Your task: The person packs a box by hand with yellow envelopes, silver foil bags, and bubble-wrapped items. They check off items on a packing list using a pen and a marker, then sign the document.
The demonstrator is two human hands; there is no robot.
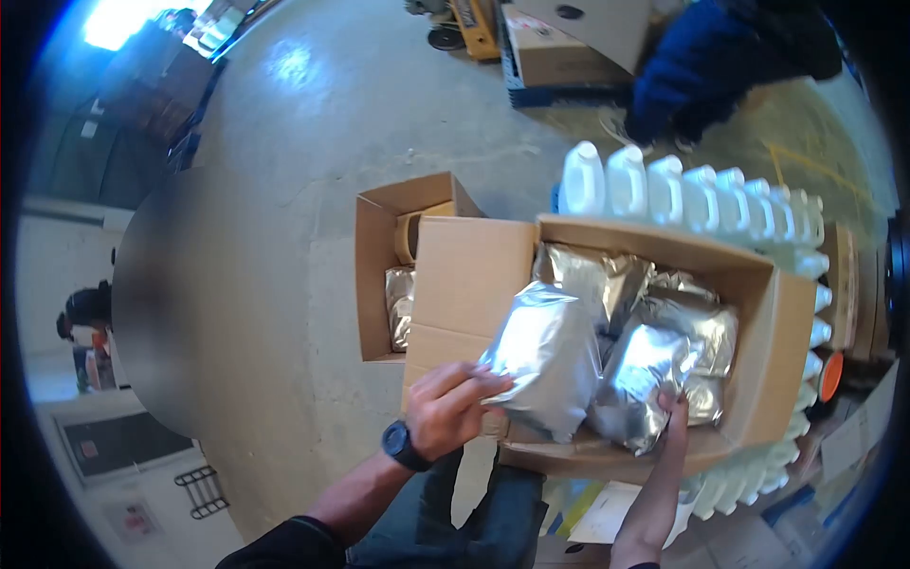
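Note:
My left hand (447, 410), with a dark watch on its wrist, pinches the lower left edge of a shiny silver foil pouch (545, 356). That pouch is tilted over the near left side of an open cardboard box (474, 294). My right hand (674, 410) grips a second foil pouch (643, 379) inside the box, the thumb on its face and the other fingers mostly hidden. Several more foil pouches (588, 275) lie in the box behind and to the right of these.
A smaller open box (379, 228) with foil pouches stands to the left. Rows of white plastic jugs (626, 180) border the big box behind and on the right. A person in dark blue trousers (692, 71) stands beyond, beside a loaded pallet (569, 95).

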